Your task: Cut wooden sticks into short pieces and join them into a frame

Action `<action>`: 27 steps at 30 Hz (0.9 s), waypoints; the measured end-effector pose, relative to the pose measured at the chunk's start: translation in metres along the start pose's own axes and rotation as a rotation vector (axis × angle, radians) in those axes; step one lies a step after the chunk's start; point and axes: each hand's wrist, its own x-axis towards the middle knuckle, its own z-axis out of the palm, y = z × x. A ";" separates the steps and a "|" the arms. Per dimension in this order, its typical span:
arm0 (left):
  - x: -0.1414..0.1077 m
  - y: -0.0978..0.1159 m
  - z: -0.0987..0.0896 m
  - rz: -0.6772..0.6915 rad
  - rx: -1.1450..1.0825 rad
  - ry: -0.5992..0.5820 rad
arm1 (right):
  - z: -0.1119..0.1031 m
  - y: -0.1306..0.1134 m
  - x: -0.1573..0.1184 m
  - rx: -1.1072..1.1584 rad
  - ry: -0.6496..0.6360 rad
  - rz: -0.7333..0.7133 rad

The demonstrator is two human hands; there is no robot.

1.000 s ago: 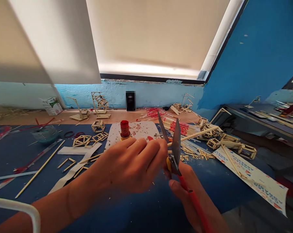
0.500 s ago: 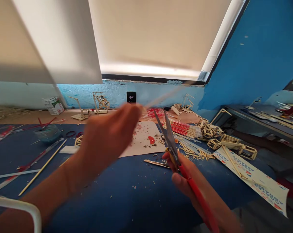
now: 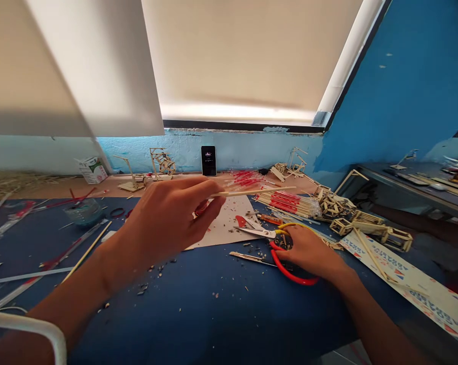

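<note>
My left hand is raised over the middle of the table, its thumb and fingers pinching one end of a thin wooden stick that points right, nearly level. To the right, low at the tabletop, my right hand has its fingers at the handles of the scissors, one red and one yellow. Their blades point left over the edge of a white paper sheet and are slightly apart. Part of the handles is hidden by the fingers. A split wooden piece lies just below the blades.
Packs of sticks with red wrapping lie behind the scissors. Small wooden frames and an abrasive sheet are at right. A phone leans on the wall. At left stand a glass bowl and a carton.
The scissors, upright and open before, have come down to the table with my right hand, blades now pointing left and closer together. My left hand's stick has swung from slanting upward to nearly level.
</note>
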 end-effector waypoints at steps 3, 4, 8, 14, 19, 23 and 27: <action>-0.003 0.004 -0.004 0.026 -0.001 0.019 | 0.002 0.002 0.002 0.001 -0.012 -0.021; -0.003 0.005 -0.006 0.034 0.000 0.025 | 0.002 0.003 0.001 -0.001 -0.021 -0.024; -0.006 0.013 -0.008 0.102 0.008 0.091 | -0.012 -0.007 -0.030 0.008 0.127 -0.116; -0.008 0.030 -0.012 0.114 -0.011 0.099 | -0.063 -0.060 -0.097 0.338 0.554 -0.793; -0.010 0.038 -0.016 0.096 -0.064 0.116 | -0.076 -0.092 -0.064 0.027 0.768 -0.839; -0.011 0.041 -0.014 0.122 -0.058 0.107 | -0.069 -0.095 -0.045 0.115 0.689 -0.897; -0.011 0.041 -0.008 0.111 -0.013 0.116 | -0.066 -0.095 -0.047 0.151 0.726 -0.884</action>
